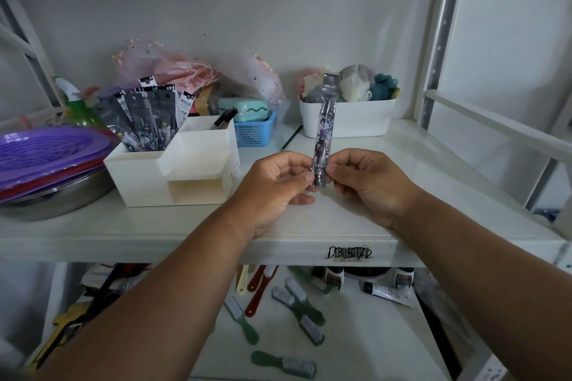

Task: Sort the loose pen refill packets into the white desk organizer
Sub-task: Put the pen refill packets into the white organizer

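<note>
- Head view: white shelf (356, 213) of a metal rack, pale wall behind, lower shelf with brushes (297, 312) underneath.
- Left hand (272, 185) and right hand (368, 179) both pinch the bottom end of one pen refill packet (325, 130), held upright above the shelf's front-middle, not touching it.
- White desk organizer (185, 170) sits left of the hands, near the shelf's left half; its back-left compartment holds a bunch of refill packets (145, 120) standing on end, fanned.
- Dark pen-like item pokes out of the organizer's back-right compartment; can't tell what it is.
- Stacked purple plates (46, 155) on a metal bowl at the left edge.
- Blue basket (253, 133) behind the organizer; white tub (349, 117) toward the back-right corner, directly behind the held packet.
</note>
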